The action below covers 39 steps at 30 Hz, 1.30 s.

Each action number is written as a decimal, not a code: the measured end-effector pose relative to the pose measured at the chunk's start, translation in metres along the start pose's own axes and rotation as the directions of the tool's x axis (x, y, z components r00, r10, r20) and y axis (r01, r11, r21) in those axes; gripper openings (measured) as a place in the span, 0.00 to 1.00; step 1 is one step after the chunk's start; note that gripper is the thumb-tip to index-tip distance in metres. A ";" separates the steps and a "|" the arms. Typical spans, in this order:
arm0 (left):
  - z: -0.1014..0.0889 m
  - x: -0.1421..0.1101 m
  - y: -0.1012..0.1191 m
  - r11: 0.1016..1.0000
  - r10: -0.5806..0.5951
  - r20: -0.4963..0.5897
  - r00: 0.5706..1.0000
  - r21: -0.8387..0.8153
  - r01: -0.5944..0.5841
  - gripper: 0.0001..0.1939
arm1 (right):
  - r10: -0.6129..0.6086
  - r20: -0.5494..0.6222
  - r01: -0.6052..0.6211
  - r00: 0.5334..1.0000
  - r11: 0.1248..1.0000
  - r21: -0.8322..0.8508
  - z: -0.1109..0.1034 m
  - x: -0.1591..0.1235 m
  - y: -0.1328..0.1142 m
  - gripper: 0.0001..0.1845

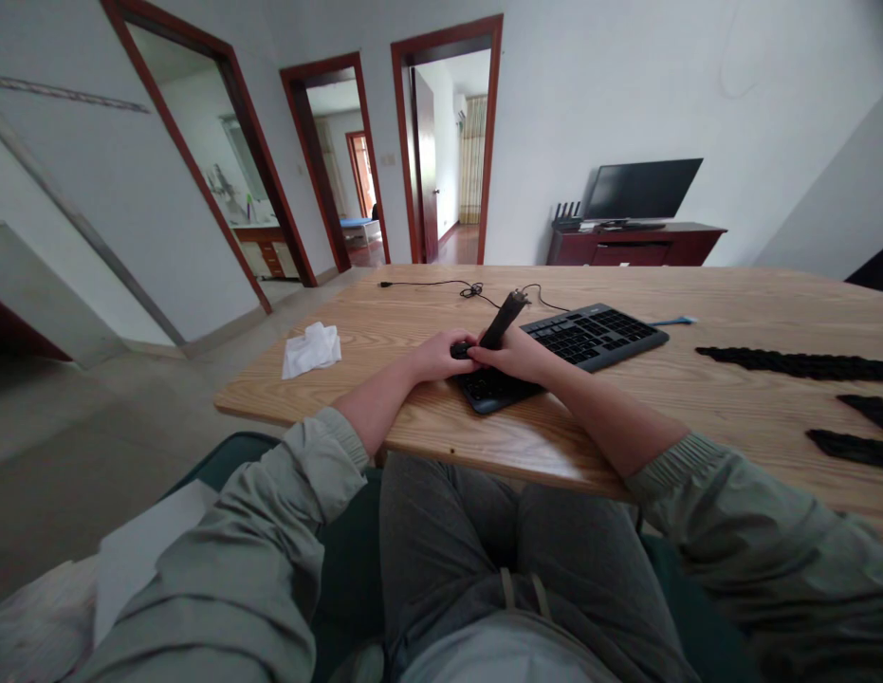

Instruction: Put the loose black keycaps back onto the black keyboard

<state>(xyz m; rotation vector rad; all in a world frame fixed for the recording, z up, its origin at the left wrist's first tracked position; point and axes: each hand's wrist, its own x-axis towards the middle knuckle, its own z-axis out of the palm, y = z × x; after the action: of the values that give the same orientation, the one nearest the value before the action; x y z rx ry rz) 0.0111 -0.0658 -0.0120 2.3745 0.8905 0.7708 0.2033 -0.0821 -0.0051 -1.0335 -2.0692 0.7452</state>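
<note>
Gripping a black cylindrical tool (508, 318) in the right hand (516, 354), tilted upward; pinching its lower end narrowly in the left hand (437, 357); holding both just over the near end of a black keyboard (590, 339), a thin black cable (441, 282) lying behind it.

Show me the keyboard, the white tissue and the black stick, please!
Keyboard (590, 339): head view, on the keys.
White tissue (311, 350): head view, on its crumpled middle.
Black stick (504, 320): head view, on its upper part above the hand.
</note>
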 end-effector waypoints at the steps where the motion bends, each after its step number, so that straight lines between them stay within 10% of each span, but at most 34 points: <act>1: 0.001 0.001 0.002 1.000 0.008 -0.002 1.000 0.010 -0.008 0.16 | -0.015 0.012 0.015 1.000 1.000 0.009 -0.001 0.000 0.000 0.09; 17: 0.003 0.013 0.000 0.999 0.029 0.028 0.999 0.033 -0.030 0.09 | 0.058 -0.063 -0.045 0.996 0.982 0.183 0.002 -0.001 0.018 0.18; 39: 0.002 0.012 -0.002 0.997 0.010 -0.009 1.000 0.071 -0.009 0.12 | 0.072 -0.048 -0.081 0.996 0.976 -0.202 -0.003 -0.007 0.005 0.33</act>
<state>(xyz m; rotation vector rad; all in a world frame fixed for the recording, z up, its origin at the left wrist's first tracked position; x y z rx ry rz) 0.0193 -0.0566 -0.0104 2.4407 0.9257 0.7659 0.2113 -0.0850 -0.0095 -1.2368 -2.1130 0.5527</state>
